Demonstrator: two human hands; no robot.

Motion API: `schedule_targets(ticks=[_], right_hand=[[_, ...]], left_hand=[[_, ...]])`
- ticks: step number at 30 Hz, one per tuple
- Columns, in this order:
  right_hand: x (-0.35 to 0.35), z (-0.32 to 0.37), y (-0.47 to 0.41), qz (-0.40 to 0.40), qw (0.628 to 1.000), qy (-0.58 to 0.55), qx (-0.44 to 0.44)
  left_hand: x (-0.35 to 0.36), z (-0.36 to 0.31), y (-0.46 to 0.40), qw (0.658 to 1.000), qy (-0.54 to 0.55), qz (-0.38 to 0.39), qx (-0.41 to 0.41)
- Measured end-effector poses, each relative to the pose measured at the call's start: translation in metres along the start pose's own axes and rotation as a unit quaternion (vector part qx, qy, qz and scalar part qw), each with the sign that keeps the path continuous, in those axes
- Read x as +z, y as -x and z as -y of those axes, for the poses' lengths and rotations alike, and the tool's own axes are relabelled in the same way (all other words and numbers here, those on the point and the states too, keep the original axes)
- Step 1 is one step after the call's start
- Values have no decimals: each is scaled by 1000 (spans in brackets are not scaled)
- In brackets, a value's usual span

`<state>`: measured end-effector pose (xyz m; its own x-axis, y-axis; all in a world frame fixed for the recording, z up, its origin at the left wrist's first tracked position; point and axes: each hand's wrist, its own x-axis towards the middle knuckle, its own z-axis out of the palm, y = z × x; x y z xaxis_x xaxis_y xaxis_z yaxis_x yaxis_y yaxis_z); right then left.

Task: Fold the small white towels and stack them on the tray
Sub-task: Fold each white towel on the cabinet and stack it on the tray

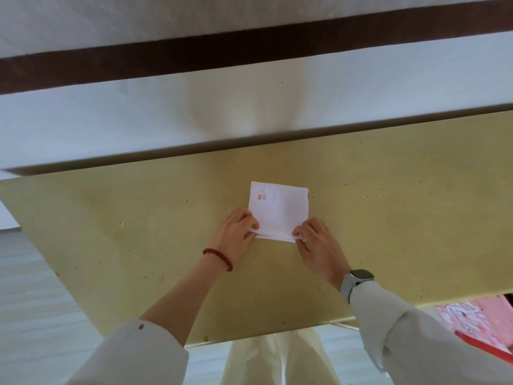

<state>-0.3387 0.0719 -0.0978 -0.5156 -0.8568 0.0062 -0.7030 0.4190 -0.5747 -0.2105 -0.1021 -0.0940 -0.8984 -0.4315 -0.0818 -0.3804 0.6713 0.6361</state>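
Pale sleeves filled the bottom of the head view, forearms reaching out over a yellowish table (pixel 111 218). Beaded bracelet (pixel 219 258) on the left wrist, grey smartwatch (pixel 356 280) on the right.

White towel (pixel 279 211) lay flat near the middle of the table, already folded down to a small square, with a small red-marked label (pixel 262 196) at its far-left corner. Layered edges faced the person.

Risks from here, as judgement:
- Near edge showed several stacked layers. If the pinch lets go unevenly, the layers fan out and the fold skews.
- Lifting by the two near corners only could let the far half droop and unfold.
- No tray was in view, so the carry is of unknown length; a loose grip could drop the towel in transit.
- Table surface looked speckled with bits; dragging the towel could pick up dirt.

Fingers:
- Left hand (pixel 238 232) pinched the near-left corner, fingers curled tight over the top, thumb against the layered edge.
- Right hand (pixel 319 243) pinched the near-right corner the same way, fingertips closed on the edge layers.
- Both nearly closed, holding only towel. Couldn't tell how many layers each had caught.

Pink patterned object (pixel 477 320) at lower right, past the table edge, unidentified.
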Motion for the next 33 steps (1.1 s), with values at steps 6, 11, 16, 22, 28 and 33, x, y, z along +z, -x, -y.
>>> schedule_targets(ticks=[6, 11, 16, 22, 28, 33], right_hand=[[0, 2, 0, -11, 999, 39, -5], [-1, -4, 9, -5, 998, 49, -28], [-6, -8, 9, 0, 997, 38, -60], [-8, -6, 9, 22, 998, 19, -55], [-21, -1, -13, -62, 988, -79, 114], [-31, -22, -58, -50, 981, -43, 180]], left_hand=[[1, 2, -1, 999, 21, 18, -25], [-1, 5, 3, 999, -8, 33, 13], [-2, 7, 3, 998, -45, 5, 44], [-1, 3, 1, 987, -144, -9, 65], [-2, -26, -18, 979, -174, -72, 75], [20, -50, -39, 978, -190, 10, 79]])
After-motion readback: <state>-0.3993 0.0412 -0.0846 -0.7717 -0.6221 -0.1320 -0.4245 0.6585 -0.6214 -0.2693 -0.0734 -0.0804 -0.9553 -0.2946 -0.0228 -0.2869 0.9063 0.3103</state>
